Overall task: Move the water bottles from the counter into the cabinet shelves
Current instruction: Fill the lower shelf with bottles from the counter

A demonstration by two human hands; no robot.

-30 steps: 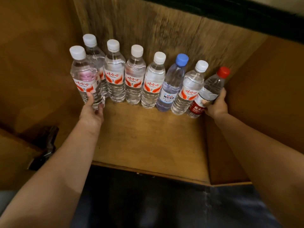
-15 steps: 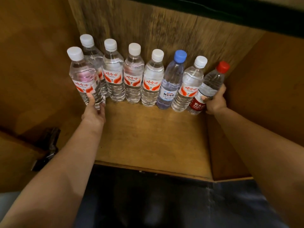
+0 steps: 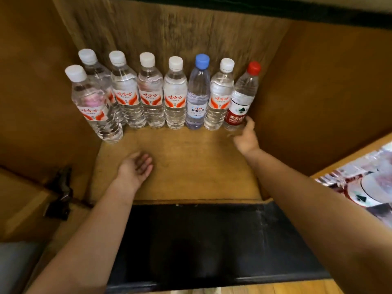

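Both hands loose and empty; right hand (image 3: 246,137) brushes the red-capped bottle (image 3: 241,98), a careless nudge could topple the row; left hand (image 3: 135,168) clear

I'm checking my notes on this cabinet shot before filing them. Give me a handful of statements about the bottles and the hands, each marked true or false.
1. Eight bottles stand upright on the shelf. True.
2. The blue-capped bottle stands at the far right end of the row. False: the red-capped bottle is at the right end; the blue-capped one is third from the right.
3. The left hand grips a bottle. False: it holds nothing, with relaxed fingers, above the bare shelf.
4. The right hand is close to the red-capped bottle's base, fingers not wrapped around it. True.
5. One white-capped bottle stands in front of the row at the left. True.
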